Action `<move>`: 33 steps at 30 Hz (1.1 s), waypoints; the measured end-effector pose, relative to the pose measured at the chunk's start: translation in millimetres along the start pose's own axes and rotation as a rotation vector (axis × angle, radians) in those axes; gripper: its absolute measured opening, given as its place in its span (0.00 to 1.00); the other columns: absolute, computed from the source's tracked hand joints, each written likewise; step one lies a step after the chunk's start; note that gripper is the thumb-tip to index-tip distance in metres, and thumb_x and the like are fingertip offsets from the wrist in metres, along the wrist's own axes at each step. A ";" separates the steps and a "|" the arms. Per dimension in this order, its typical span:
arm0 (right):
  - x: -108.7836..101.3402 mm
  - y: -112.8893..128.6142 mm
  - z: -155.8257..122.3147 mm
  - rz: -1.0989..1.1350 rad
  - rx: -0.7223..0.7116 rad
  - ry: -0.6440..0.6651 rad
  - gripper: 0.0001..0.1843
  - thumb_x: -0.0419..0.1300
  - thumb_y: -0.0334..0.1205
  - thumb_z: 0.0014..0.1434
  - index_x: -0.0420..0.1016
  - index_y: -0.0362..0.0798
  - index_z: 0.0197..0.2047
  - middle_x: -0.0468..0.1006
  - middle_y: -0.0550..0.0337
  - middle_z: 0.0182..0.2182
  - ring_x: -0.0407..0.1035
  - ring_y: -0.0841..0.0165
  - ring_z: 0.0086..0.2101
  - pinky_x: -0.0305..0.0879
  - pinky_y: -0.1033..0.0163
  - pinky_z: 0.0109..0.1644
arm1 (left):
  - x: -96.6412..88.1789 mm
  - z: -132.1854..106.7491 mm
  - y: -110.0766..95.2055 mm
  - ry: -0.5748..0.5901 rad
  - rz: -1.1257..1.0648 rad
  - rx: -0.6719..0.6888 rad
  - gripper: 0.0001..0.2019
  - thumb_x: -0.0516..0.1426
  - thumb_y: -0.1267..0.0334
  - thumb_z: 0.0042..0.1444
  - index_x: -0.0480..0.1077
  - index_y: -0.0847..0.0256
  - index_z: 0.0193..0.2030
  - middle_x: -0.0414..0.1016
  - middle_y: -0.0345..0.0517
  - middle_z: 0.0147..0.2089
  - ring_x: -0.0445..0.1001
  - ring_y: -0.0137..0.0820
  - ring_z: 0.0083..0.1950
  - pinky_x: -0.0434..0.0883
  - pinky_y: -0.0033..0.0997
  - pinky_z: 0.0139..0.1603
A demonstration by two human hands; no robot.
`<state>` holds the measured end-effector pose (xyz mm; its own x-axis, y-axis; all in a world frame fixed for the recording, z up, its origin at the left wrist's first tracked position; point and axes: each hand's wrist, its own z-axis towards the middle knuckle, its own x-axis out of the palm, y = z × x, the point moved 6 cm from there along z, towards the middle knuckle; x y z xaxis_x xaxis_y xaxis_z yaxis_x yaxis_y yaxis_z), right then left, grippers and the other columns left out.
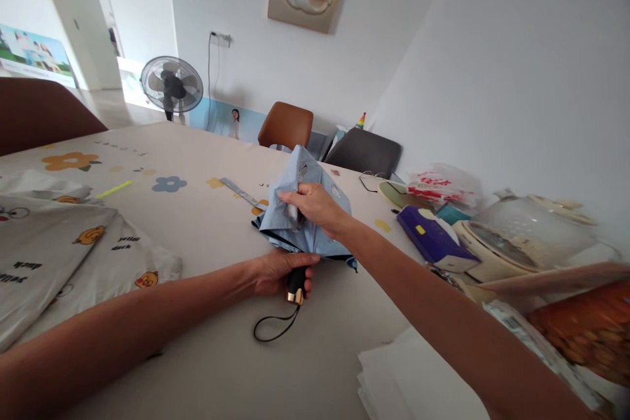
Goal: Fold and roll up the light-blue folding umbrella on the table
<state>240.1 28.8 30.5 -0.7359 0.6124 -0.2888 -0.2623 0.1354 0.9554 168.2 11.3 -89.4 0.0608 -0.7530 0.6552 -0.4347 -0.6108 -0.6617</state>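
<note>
A light blue folding umbrella [276,215], its canopy collapsed into loose folds, is held over the table with its tip pointing away from me. My left hand [278,272] is wrapped around the black handle [295,283], which has a gold end. A black wrist loop [273,335] hangs from it. Higher up, my right hand [319,207] is closed on the canopy cloth, thumb toward the left. A narrow pale blue strip [241,193] stretches left from the canopy; whether it is joined to the cloth I cannot tell.
Left on the flower-printed table [207,220] lies duck-printed cloth or plastic [93,256], beside a yellow strip [114,189]. At right are a purple box [433,236], a glass pot [536,230], plastic bags [445,184] and white paper [413,374]. Chairs [286,125] and a fan [172,84] stand beyond.
</note>
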 end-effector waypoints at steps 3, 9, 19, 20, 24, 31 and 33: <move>4.2 5.3 0.7 -0.014 -0.024 0.155 0.13 0.60 0.49 0.52 0.76 0.49 0.25 0.77 0.60 0.24 0.72 0.67 0.33 0.68 0.61 0.41 | -1.1 0.3 0.3 0.004 -0.041 -0.004 0.16 0.65 0.59 0.42 0.63 0.64 0.25 0.65 0.34 0.21 0.67 0.24 0.22 0.67 0.31 0.29; -65.5 24.0 11.5 -0.050 -0.283 -0.275 0.13 0.56 0.47 0.54 0.75 0.47 0.35 0.78 0.55 0.35 0.73 0.67 0.35 0.67 0.59 0.43 | -0.8 0.2 1.1 0.038 -0.079 -0.023 0.15 0.65 0.59 0.42 0.62 0.63 0.24 0.64 0.33 0.21 0.66 0.23 0.22 0.68 0.29 0.29; -94.8 13.8 57.8 -0.350 -0.341 -0.147 0.25 0.51 0.31 0.41 0.73 0.47 0.44 0.77 0.57 0.42 0.69 0.65 0.46 0.61 0.60 0.51 | 1.5 -0.5 4.6 -0.007 0.142 -0.012 0.16 0.64 0.56 0.40 0.62 0.64 0.23 0.65 0.36 0.21 0.67 0.26 0.21 0.68 0.31 0.25; -92.6 18.0 60.0 -0.371 -0.326 -0.086 0.23 0.50 0.31 0.40 0.75 0.47 0.41 0.78 0.59 0.38 0.70 0.65 0.43 0.62 0.60 0.49 | 2.4 -0.5 4.8 0.003 0.171 0.001 0.16 0.64 0.56 0.40 0.62 0.64 0.23 0.65 0.36 0.20 0.67 0.26 0.21 0.68 0.31 0.24; -92.3 36.5 55.4 -0.479 -0.359 0.023 0.12 0.50 0.36 0.41 0.74 0.47 0.24 0.76 0.62 0.29 0.68 0.65 0.37 0.62 0.63 0.44 | 3.7 -0.8 4.5 0.027 0.212 0.045 0.16 0.63 0.56 0.41 0.61 0.63 0.25 0.66 0.36 0.20 0.68 0.26 0.20 0.67 0.28 0.22; -108.8 41.1 41.2 -0.747 -0.359 -0.309 0.13 0.45 0.42 0.50 0.59 0.48 0.18 0.62 0.65 0.17 0.58 0.70 0.23 0.52 0.66 0.27 | 5.0 -1.2 6.3 0.057 0.325 0.069 0.13 0.59 0.57 0.44 0.61 0.63 0.25 0.66 0.38 0.20 0.68 0.26 0.19 0.65 0.24 0.17; -106.1 39.7 42.4 -0.846 -0.353 -0.357 0.15 0.47 0.45 0.52 0.58 0.48 0.18 0.62 0.64 0.17 0.58 0.69 0.23 0.50 0.65 0.27 | 6.6 -2.9 5.9 0.047 0.336 0.068 0.12 0.59 0.59 0.44 0.60 0.62 0.25 0.66 0.37 0.20 0.68 0.26 0.18 0.64 0.23 0.16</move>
<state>334.3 2.2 101.7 -0.0024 0.6279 -0.7783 -0.8297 0.4332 0.3521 163.4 3.5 -87.9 -0.1180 -0.9035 0.4120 -0.3625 -0.3470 -0.8649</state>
